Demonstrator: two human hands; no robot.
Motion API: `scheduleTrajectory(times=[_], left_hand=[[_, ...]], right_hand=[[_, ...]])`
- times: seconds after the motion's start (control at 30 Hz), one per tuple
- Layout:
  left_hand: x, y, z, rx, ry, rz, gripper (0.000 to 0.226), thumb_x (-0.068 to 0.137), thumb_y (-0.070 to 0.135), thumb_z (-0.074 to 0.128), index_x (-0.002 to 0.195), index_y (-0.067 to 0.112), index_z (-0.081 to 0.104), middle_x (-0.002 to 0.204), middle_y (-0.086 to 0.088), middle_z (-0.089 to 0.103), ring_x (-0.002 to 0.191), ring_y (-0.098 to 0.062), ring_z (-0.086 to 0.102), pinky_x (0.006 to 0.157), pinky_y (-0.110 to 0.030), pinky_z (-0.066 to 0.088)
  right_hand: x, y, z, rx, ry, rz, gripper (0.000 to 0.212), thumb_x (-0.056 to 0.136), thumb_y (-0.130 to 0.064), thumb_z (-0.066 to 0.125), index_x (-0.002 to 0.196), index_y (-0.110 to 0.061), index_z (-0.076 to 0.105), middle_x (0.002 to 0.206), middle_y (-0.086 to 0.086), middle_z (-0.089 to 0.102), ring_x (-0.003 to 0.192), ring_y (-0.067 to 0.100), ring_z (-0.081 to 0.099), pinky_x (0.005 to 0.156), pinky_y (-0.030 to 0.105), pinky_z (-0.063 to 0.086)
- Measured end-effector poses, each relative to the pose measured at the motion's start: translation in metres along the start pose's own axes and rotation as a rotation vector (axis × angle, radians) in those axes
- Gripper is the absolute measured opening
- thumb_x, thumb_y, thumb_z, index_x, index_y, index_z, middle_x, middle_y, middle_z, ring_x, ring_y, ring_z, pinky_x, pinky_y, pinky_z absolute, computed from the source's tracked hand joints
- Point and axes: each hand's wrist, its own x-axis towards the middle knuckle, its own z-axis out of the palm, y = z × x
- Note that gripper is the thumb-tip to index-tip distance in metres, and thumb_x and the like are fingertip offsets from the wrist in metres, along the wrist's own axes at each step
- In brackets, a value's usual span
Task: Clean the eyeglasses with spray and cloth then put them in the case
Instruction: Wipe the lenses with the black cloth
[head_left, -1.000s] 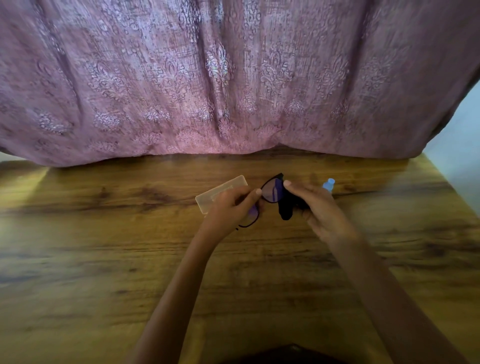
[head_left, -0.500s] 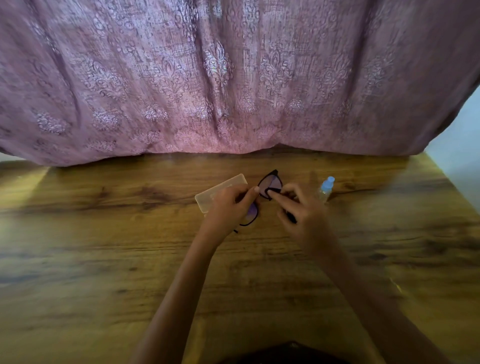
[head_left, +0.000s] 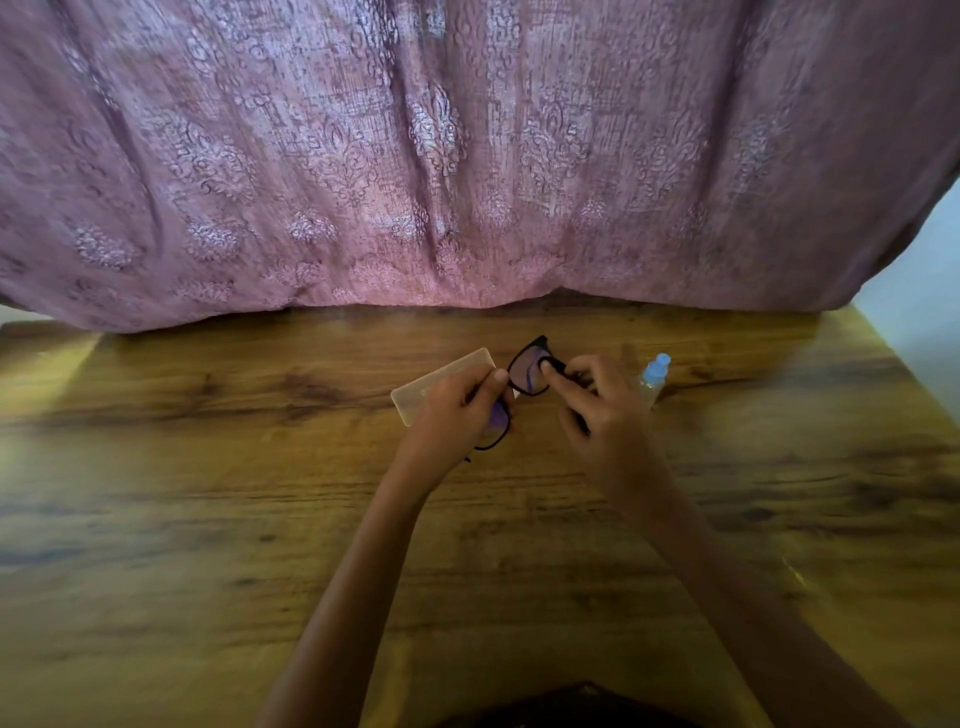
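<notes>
Black-framed eyeglasses (head_left: 523, 375) are held above the wooden table (head_left: 208, 519), tilted with one lens up and to the right. My left hand (head_left: 457, 410) grips the lower lens and bridge. My right hand (head_left: 602, 410) pinches a small dark cloth (head_left: 557, 365) against the upper lens, forefinger on the glass. A pale translucent case (head_left: 436, 382) lies flat on the table just behind my left hand, partly hidden by it. A small clear spray bottle (head_left: 653, 375) with a blue cap stands right of my right hand.
A pink patterned curtain (head_left: 467, 156) hangs along the table's far edge. A pale wall (head_left: 924, 291) shows at the right. A dark object (head_left: 571, 712) sits at the near edge of the table, bottom centre.
My right hand has shifted left and down with the cloth, from the frame's outer side onto the upper lens. My left hand keeps its grip and has hardly moved.
</notes>
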Motion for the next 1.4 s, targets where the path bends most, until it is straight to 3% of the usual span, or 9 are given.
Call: scheduleTrajectory(times=[0.1, 0.23, 0.43, 0.57, 0.73, 0.9, 1.1, 1.27, 1.4], left_hand=[[0.001, 0.0, 0.001, -0.014, 0.019, 0.004, 0.034, 0.101, 0.025, 0.046, 0.075, 0.012, 0.063, 0.072, -0.006, 0.063, 0.07, -0.016, 0.056, 0.073, -0.041, 0.047], [0.001, -0.003, 0.0, -0.009, 0.022, 0.006, 0.034, 0.101, 0.025, 0.046, 0.076, 0.01, 0.064, 0.073, -0.013, 0.063, 0.067, -0.016, 0.053, 0.068, -0.039, 0.044], [0.0, 0.001, -0.002, -0.015, 0.014, 0.003, 0.032, 0.101, 0.023, 0.046, 0.076, 0.012, 0.063, 0.069, 0.001, 0.059, 0.066, -0.011, 0.053, 0.068, -0.032, 0.043], [0.001, 0.0, -0.002, -0.045, 0.016, -0.01, 0.032, 0.101, 0.022, 0.046, 0.074, 0.014, 0.062, 0.068, 0.004, 0.059, 0.068, -0.013, 0.055, 0.071, -0.038, 0.047], [0.001, 0.0, -0.001, -0.037, 0.025, -0.013, 0.033, 0.101, 0.023, 0.046, 0.076, 0.011, 0.063, 0.068, 0.004, 0.059, 0.066, -0.012, 0.054, 0.07, -0.034, 0.045], [0.002, 0.002, 0.002, 0.028, 0.019, 0.001, 0.032, 0.101, 0.023, 0.046, 0.073, 0.016, 0.061, 0.066, 0.004, 0.058, 0.062, -0.007, 0.05, 0.064, -0.025, 0.038], [0.0, 0.007, 0.004, 0.065, 0.029, 0.011, 0.032, 0.1, 0.023, 0.048, 0.077, 0.007, 0.064, 0.073, -0.011, 0.062, 0.067, -0.013, 0.052, 0.066, -0.031, 0.039], [0.0, 0.007, 0.006, 0.05, 0.034, 0.002, 0.032, 0.1, 0.024, 0.048, 0.078, 0.007, 0.064, 0.071, -0.008, 0.06, 0.068, -0.016, 0.051, 0.068, -0.036, 0.04], [0.0, 0.007, 0.005, 0.045, 0.03, -0.011, 0.032, 0.1, 0.025, 0.047, 0.078, 0.009, 0.063, 0.071, -0.008, 0.06, 0.069, -0.016, 0.052, 0.07, -0.035, 0.041]], right_hand=[[-0.004, -0.008, 0.002, 0.033, -0.009, -0.044, 0.034, 0.088, -0.005, 0.054, 0.118, 0.004, 0.065, 0.1, 0.015, 0.059, 0.091, 0.017, 0.054, 0.078, 0.017, 0.045], [-0.007, -0.014, 0.006, 0.053, -0.014, -0.079, 0.032, 0.088, -0.005, 0.056, 0.117, 0.005, 0.066, 0.096, 0.014, 0.059, 0.089, 0.018, 0.055, 0.085, 0.014, 0.039], [-0.001, -0.003, 0.004, 0.034, 0.013, -0.022, 0.035, 0.091, -0.01, 0.048, 0.119, 0.003, 0.065, 0.101, 0.015, 0.059, 0.091, 0.021, 0.056, 0.076, 0.024, 0.051], [0.0, 0.001, 0.003, 0.011, 0.021, 0.003, 0.035, 0.091, -0.009, 0.048, 0.118, 0.004, 0.066, 0.102, 0.016, 0.059, 0.091, 0.02, 0.055, 0.079, 0.017, 0.044], [-0.006, -0.008, 0.003, 0.019, 0.038, -0.03, 0.031, 0.09, -0.006, 0.053, 0.115, 0.004, 0.067, 0.099, 0.016, 0.061, 0.091, 0.017, 0.055, 0.078, 0.019, 0.049], [-0.005, -0.019, 0.009, 0.012, 0.03, -0.068, 0.032, 0.091, -0.006, 0.052, 0.118, 0.004, 0.066, 0.1, 0.017, 0.061, 0.095, 0.018, 0.051, 0.088, 0.015, 0.037], [0.003, -0.009, 0.009, -0.003, 0.028, -0.008, 0.036, 0.093, -0.006, 0.046, 0.124, -0.001, 0.063, 0.108, 0.017, 0.06, 0.099, 0.025, 0.056, 0.077, 0.024, 0.05], [0.011, -0.003, 0.005, -0.042, 0.052, 0.027, 0.037, 0.093, -0.01, 0.042, 0.119, 0.001, 0.066, 0.104, 0.017, 0.06, 0.096, 0.017, 0.046, 0.077, 0.015, 0.035], [0.006, -0.006, 0.006, 0.0, 0.036, 0.003, 0.036, 0.093, -0.007, 0.044, 0.123, -0.001, 0.064, 0.107, 0.016, 0.059, 0.097, 0.021, 0.053, 0.076, 0.02, 0.046]])
